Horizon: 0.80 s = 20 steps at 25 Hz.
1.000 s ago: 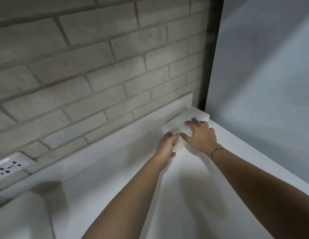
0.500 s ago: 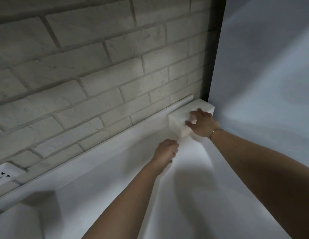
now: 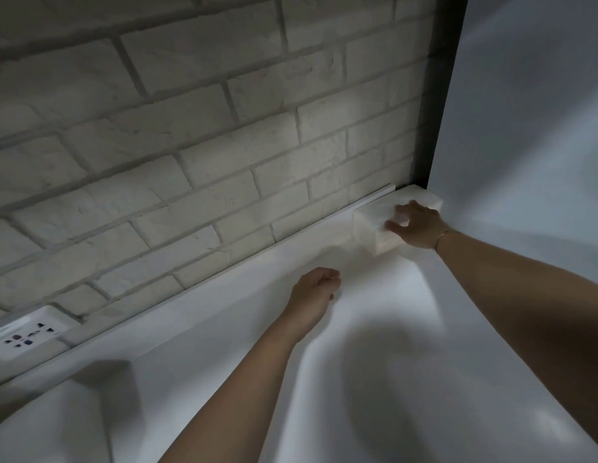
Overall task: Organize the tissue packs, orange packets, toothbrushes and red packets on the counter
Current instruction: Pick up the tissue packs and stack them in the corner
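The white tissue pack (image 3: 369, 227) sits right of centre in the frame, tucked into the corner where the brick wall (image 3: 224, 128) meets the pale side panel (image 3: 524, 128), on the white counter (image 3: 374, 329). The right hand (image 3: 416, 225) grips it, fingers draped over the top and thumb on the near face. The left hand (image 3: 316, 289), lower and to the left, is loosely curled and holds nothing. The likely risks: a hard squeeze could dent the soft pack, or a one-handed push could skew it off the wall line.
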{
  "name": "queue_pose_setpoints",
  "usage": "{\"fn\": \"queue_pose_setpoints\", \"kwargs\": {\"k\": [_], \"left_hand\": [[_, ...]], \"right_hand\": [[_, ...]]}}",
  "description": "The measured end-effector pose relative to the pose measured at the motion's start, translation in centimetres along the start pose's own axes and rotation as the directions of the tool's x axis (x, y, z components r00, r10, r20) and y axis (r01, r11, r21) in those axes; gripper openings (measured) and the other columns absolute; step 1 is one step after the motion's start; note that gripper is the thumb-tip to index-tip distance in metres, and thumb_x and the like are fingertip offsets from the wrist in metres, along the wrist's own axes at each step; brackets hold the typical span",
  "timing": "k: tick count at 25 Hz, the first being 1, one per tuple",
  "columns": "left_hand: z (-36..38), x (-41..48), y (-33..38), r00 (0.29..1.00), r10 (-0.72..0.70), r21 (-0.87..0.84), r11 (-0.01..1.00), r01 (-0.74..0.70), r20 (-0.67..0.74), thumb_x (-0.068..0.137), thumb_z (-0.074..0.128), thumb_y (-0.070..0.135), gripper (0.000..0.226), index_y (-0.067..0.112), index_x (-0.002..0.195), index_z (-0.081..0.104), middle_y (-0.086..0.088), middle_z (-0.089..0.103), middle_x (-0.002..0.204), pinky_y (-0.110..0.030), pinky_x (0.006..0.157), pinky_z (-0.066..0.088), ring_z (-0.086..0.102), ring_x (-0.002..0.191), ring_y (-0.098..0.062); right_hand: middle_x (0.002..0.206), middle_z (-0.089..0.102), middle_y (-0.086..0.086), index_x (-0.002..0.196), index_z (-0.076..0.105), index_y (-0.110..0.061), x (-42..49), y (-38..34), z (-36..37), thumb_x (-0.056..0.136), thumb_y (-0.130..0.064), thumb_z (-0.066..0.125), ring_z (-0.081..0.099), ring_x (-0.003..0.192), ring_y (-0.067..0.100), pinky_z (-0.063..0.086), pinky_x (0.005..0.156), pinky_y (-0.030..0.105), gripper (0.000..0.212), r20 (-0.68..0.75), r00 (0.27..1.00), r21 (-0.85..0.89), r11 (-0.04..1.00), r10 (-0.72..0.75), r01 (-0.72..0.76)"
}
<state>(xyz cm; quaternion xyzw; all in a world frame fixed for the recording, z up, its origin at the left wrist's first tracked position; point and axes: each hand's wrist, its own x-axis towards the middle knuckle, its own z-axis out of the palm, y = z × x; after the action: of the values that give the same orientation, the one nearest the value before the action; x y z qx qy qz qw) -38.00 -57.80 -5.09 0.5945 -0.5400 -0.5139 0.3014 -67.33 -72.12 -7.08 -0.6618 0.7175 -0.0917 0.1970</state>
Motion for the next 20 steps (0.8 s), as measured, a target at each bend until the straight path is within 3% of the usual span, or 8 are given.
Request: {"fn": "queue_pose_setpoints", "kwargs": {"k": [2, 5, 7, 9, 13, 17, 20], "left_hand": [[-0.1, -0.6, 0.3, 1.000, 0.019, 0.025, 1.000, -0.019, -0.003, 0.099, 0.060, 0.030, 0.027, 0.024, 0.124, 0.069, 0.007, 0.071, 0.116, -0.023, 0.076, 0.048, 0.068, 0.093, -0.009], [-0.1, -2.2, 0.5, 0.996, 0.074, 0.033, 0.997, -0.072, -0.056, 0.099, 0.061, 0.027, 0.022, 0.025, 0.118, 0.072, 0.006, 0.072, 0.113, -0.021, 0.078, 0.049, 0.070, 0.093, -0.010], [-0.3, -4.0, 0.3, 0.988, 0.110, 0.016, 0.994, -0.109, -0.106, 0.098, 0.061, 0.025, 0.018, 0.026, 0.112, 0.074, 0.005, 0.074, 0.107, -0.022, 0.079, 0.050, 0.071, 0.095, -0.013], [-0.8, -6.2, -0.5, 0.978, 0.121, -0.032, 0.991, -0.128, -0.167, 0.096, 0.062, 0.023, 0.016, 0.025, 0.106, 0.075, 0.003, 0.076, 0.100, -0.023, 0.077, 0.051, 0.071, 0.089, -0.016], [-2.3, -11.7, -3.1, 0.952, 0.040, -0.201, 0.974, -0.105, -0.304, 0.099, 0.060, 0.008, 0.017, 0.015, 0.101, 0.075, 0.005, 0.074, 0.083, -0.021, 0.064, 0.049, 0.066, 0.075, -0.013], [-5.8, -19.0, -7.3, 0.916, -0.061, -0.254, 0.966, -0.045, -0.396, 0.100, 0.059, 0.007, 0.017, 0.011, 0.103, 0.075, 0.004, 0.077, 0.082, -0.024, 0.066, 0.051, 0.068, 0.073, -0.010], [-8.8, -24.9, -10.9, 0.869, -0.116, -0.251, 0.968, -0.010, -0.481, 0.100, 0.059, 0.008, 0.018, 0.014, 0.100, 0.076, -0.001, 0.078, 0.088, -0.030, 0.071, 0.052, 0.069, 0.075, -0.012]], "right_hand": [[0.169, 0.024, 0.005, 0.159, 0.032, -0.027, -0.6, -0.6, -0.6, 0.101, -0.062, 0.042, 0.027, 0.151, 0.037, 0.027, 0.121, 0.049, 0.069, -0.007, 1.000, -0.006, 1.000, 0.004, -0.004], [0.165, 0.032, 0.003, 0.153, 0.042, -0.031, -3.1, -1.5, -0.1, 0.101, -0.053, 0.047, 0.036, 0.145, 0.036, 0.035, 0.114, 0.053, 0.056, -0.214, 0.976, 0.038, 0.999, 0.036, -0.029], [0.152, 0.049, 0.009, 0.145, 0.052, -0.027, -5.9, -2.6, 1.2, 0.099, -0.043, 0.054, 0.049, 0.131, 0.039, 0.045, 0.106, 0.051, 0.050, -0.345, 0.938, 0.124, 0.991, -0.004, 0.050], [0.133, 0.064, 0.010, 0.132, 0.064, -0.022, -9.6, -4.3, 2.8, 0.095, -0.036, 0.058, 0.061, 0.115, 0.036, 0.052, 0.096, 0.045, 0.040, -0.385, 0.923, 0.281, 0.950, -0.019, 0.136], [0.096, 0.075, -0.001, 0.096, 0.075, -0.026, -18.6, -7.9, 6.9, 0.093, -0.022, 0.065, 0.068, 0.088, 0.021, 0.055, 0.085, 0.037, 0.011, -0.322, 0.946, 0.565, 0.809, 0.035, 0.162], [0.067, 0.066, 0.004, 0.077, 0.071, -0.023, -27.1, -11.4, 11.2, 0.091, -0.003, 0.067, 0.059, 0.063, 0.015, 0.047, 0.065, 0.023, 0.025, -0.238, 0.971, 0.724, 0.667, 0.004, 0.175], [0.064, 0.064, 0.004, 0.077, 0.071, -0.024, -32.0, -13.7, 13.9, 0.092, -0.002, 0.066, 0.059, 0.060, 0.020, 0.049, 0.061, 0.033, 0.027, -0.114, 0.987, 0.765, 0.624, -0.112, 0.159]]}}
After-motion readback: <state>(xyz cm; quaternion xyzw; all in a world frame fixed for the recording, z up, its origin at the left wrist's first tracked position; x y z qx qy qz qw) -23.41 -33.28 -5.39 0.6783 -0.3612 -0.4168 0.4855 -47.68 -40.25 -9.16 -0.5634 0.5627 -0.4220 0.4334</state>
